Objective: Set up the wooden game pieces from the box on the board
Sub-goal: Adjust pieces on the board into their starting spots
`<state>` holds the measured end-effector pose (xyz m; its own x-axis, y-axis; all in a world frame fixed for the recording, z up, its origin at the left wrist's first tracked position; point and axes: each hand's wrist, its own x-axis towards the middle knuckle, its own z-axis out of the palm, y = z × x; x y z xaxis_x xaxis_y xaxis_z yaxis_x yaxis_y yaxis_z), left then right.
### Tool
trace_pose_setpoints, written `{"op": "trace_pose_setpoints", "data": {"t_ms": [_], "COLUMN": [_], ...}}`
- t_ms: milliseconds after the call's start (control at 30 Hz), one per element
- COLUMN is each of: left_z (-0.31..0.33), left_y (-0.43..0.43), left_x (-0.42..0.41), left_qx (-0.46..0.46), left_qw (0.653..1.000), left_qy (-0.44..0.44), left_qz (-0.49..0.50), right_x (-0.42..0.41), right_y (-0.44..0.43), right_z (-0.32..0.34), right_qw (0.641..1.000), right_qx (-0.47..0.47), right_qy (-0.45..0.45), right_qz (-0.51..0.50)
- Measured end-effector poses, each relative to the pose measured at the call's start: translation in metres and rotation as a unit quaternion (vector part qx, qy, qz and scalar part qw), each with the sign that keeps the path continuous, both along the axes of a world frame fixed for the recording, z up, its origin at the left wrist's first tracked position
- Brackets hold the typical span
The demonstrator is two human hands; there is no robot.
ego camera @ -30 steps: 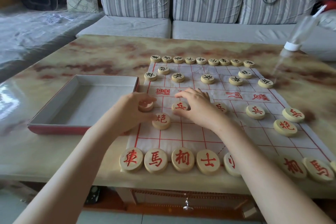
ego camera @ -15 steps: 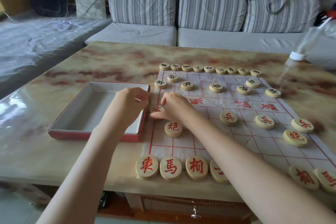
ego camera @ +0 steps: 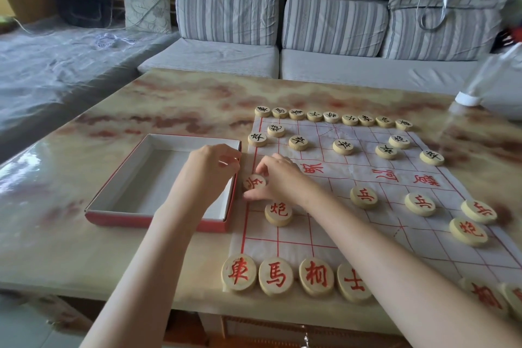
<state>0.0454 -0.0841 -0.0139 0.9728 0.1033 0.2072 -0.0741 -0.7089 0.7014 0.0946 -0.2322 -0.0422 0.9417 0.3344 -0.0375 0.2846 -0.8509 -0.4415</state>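
Note:
A red-lined paper board (ego camera: 353, 178) lies on the table with round wooden pieces set out on it. Black-lettered pieces (ego camera: 331, 117) line the far side. Red-lettered ones (ego camera: 275, 276) line the near edge, some hidden by my right arm. My right hand (ego camera: 278, 179) pinches a red soldier piece (ego camera: 254, 182) at the board's left edge. A red cannon piece (ego camera: 278, 210) sits just below it. My left hand (ego camera: 209, 171) hovers with curled fingers over the right wall of the shallow red box (ego camera: 141, 178). Whether it holds anything is unclear. No pieces show in the box.
The marble-patterned table (ego camera: 84, 234) has its near edge just below the red back row. A plastic bottle (ego camera: 480, 79) stands at the far right corner. Behind the table runs a striped sofa (ego camera: 333, 25).
My right hand moved left from the soldier row to the board's left edge and now pinches the soldier there. My left hand let that piece go and drew back over the box wall.

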Motion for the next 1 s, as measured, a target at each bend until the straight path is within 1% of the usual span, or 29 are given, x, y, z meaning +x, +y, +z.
{"op": "trace_pose_setpoints", "data": {"t_ms": [67,267,367,433,533,1000], "left_z": [0.0,-0.005,-0.006,-0.006,-0.007,-0.005], "left_y": [0.001,0.003,0.004,0.005,0.004,-0.004], "left_x": [0.001,0.004,0.006,0.006,0.007,0.021], "left_qx": [-0.003,-0.003,-0.002,-0.003,-0.01,-0.037], "left_qw": [1.0,1.0,1.0,1.0,1.0,0.999], "left_qy": [0.0,0.013,0.015,0.014,0.015,0.014], "left_qz": [0.001,0.004,0.003,0.003,0.001,0.008], "right_x": [0.001,0.003,0.001,0.0,0.0,0.002], "right_y": [0.003,0.003,0.0,-0.001,-0.001,-0.008], "right_z": [-0.002,0.002,0.002,-0.001,-0.006,-0.008], "right_qw": [1.0,0.997,0.995,0.995,0.996,0.993], "right_qx": [0.004,0.004,0.05,0.066,0.06,0.082], "right_qy": [-0.002,0.047,0.071,0.06,0.04,0.053], "right_qz": [0.006,0.06,0.052,0.043,0.043,0.064]}}
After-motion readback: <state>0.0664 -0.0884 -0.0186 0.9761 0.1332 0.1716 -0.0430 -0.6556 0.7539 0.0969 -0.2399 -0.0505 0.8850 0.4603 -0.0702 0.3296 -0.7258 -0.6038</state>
